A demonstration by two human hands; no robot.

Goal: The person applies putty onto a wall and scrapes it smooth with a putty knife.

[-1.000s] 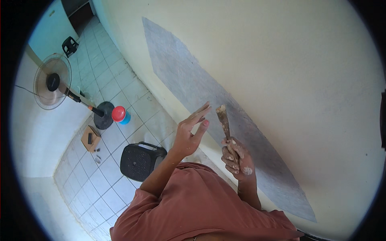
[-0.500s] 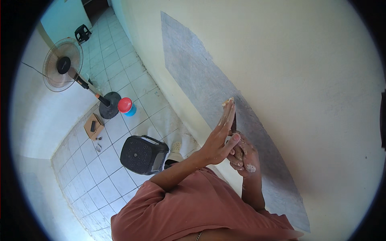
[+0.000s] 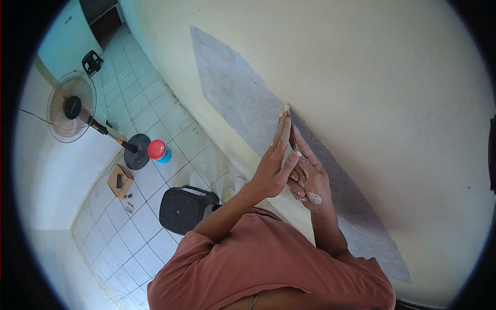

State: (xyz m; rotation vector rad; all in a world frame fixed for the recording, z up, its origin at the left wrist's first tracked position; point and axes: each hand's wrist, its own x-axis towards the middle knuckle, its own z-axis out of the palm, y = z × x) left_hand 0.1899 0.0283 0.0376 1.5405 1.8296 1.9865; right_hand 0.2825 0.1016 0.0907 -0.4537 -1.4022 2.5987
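My left hand [image 3: 273, 168] is held up with its fingers stretched out and its thumb apart. Pale paste smears its fingers, with a lump at the fingertips. Facing its palm is my right hand [image 3: 313, 178], its lower fingers curled and its index finger extended. It grips a thin flat tool like a putty knife [image 3: 292, 137], mostly hidden between the two hands, so its exact kind is unclear. Wet paste coats the right knuckles and the base of the thumb. Both hands are in front of a grey patch [image 3: 232, 77] on the cream wall [image 3: 372, 77].
On the tiled floor [image 3: 168, 106] to the left stand a black plastic stool [image 3: 181, 211], a blue bucket with a red lid [image 3: 157, 150] and a pedestal fan [image 3: 137, 152]. A cardboard box [image 3: 118, 187] bears a dark object. Another black stool [image 3: 92, 62] stands farther off.
Both hands have moved slightly up and left in the picture. The right index finger now extends along the tool, closer to the left fingers. The view has shifted a little.
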